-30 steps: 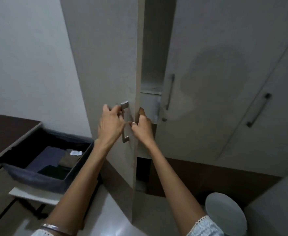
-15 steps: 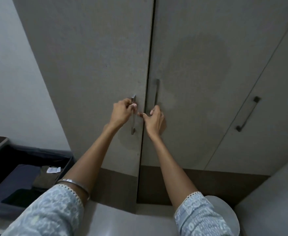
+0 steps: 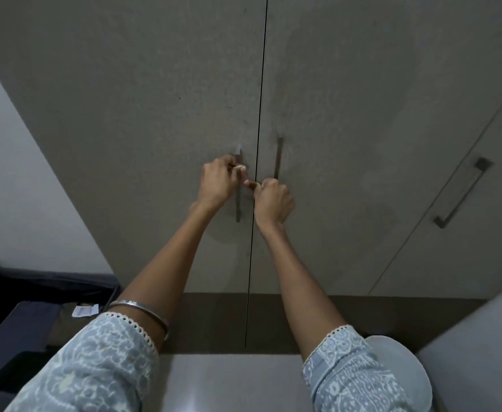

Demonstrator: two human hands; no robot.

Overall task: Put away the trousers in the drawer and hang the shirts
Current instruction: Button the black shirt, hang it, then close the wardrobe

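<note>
Two grey wardrobe doors (image 3: 154, 114) stand closed, with a thin dark seam between them. My left hand (image 3: 218, 181) grips the upper part of the left door's metal handle (image 3: 238, 209). My right hand (image 3: 273, 200) lies against the right door just below its handle (image 3: 278, 156), fingers curled and thumb tip reaching to the seam. Whether it pinches anything is hidden. Folded dark clothes (image 3: 15, 337) lie in a dark open case at the lower left. No shirts are in view.
A white tag (image 3: 84, 310) lies on the clothes in the case. A third wardrobe door with a bar handle (image 3: 463, 191) is on the right. A round pale-lidded bin (image 3: 404, 370) stands on the floor under my right forearm. A white wall is on the left.
The left wardrobe door swung from open to closed, hiding the inside. My left hand stayed on its handle. My right hand went from the door's edge to the seam and curled.
</note>
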